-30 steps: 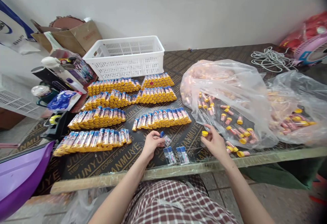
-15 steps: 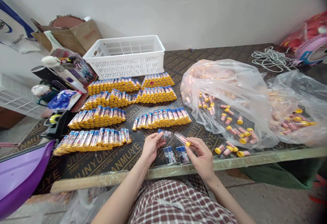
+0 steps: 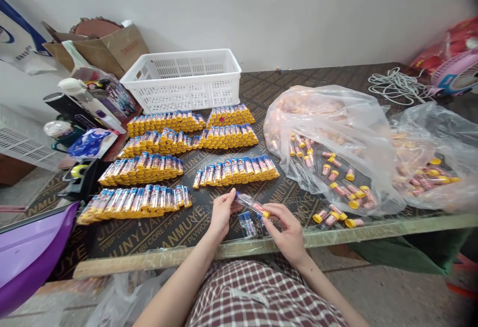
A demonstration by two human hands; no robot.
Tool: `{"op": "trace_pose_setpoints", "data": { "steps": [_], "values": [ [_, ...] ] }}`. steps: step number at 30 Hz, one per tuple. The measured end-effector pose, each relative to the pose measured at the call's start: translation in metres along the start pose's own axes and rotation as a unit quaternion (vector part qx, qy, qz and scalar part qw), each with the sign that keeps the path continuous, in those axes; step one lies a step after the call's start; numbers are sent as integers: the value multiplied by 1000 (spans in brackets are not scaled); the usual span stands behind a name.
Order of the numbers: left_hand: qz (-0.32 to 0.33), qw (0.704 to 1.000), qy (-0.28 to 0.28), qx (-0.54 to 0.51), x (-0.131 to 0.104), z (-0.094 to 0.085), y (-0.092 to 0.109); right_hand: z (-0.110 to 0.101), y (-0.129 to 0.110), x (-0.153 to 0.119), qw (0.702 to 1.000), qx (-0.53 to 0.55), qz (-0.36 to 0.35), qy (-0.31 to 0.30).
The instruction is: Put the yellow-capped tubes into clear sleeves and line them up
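My left hand (image 3: 223, 212) pinches a small clear sleeve with a blue edge (image 3: 239, 196) above the table's front edge. Between the fingers of my right hand (image 3: 286, 227) is the yellow-capped end of a clear tube (image 3: 256, 206) with pink contents. The tube's far end meets the sleeve; how far inside it lies, I cannot tell. Flat clear sleeves with blue tops (image 3: 247, 225) lie on the table below, partly covered by my right hand. Beyond my hands, a row of tubes with yellow caps and blue tops (image 3: 235, 170) is stacked.
More stacked rows (image 3: 138, 201) fill the left side. Behind them stands a white basket (image 3: 190, 90). Plastic bags of loose tubes (image 3: 328, 118) lie at right, several tubes spilling near the edge. A tape dispenser (image 3: 84, 180) and a purple container (image 3: 33, 262) are at left.
My right hand has moved left with the tube, whose far end now meets the sleeve in my left hand. My right hand now covers more of the flat sleeves.
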State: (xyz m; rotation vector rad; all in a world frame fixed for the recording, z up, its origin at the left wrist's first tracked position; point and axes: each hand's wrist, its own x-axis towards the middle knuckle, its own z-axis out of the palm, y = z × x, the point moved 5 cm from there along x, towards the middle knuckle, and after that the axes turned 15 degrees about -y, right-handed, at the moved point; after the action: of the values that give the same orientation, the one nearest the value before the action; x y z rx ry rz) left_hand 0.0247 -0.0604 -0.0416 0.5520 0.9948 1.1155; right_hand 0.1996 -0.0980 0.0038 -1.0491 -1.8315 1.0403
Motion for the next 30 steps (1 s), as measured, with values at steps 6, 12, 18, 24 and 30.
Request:
{"op": "trace_pose_setpoints", "data": {
  "steps": [6,12,18,24,30],
  "values": [
    [0,993,-115,-18,-8,22,5,8,2,1,999,27,0,-44],
    [-44,988,-147,-24,-11,27,5,1,-1,5,996,-66,-38,-52],
    [-76,977,-197,24,-16,32,4,-4,-5,10,989,-117,-68,-65],
    [-112,962,-247,40,-25,45,-5,0,-6,15,988,-32,-66,-139],
    [-129,962,-235,48,-30,50,-6,5,0,10,987,25,-48,-152]
  ]
}}
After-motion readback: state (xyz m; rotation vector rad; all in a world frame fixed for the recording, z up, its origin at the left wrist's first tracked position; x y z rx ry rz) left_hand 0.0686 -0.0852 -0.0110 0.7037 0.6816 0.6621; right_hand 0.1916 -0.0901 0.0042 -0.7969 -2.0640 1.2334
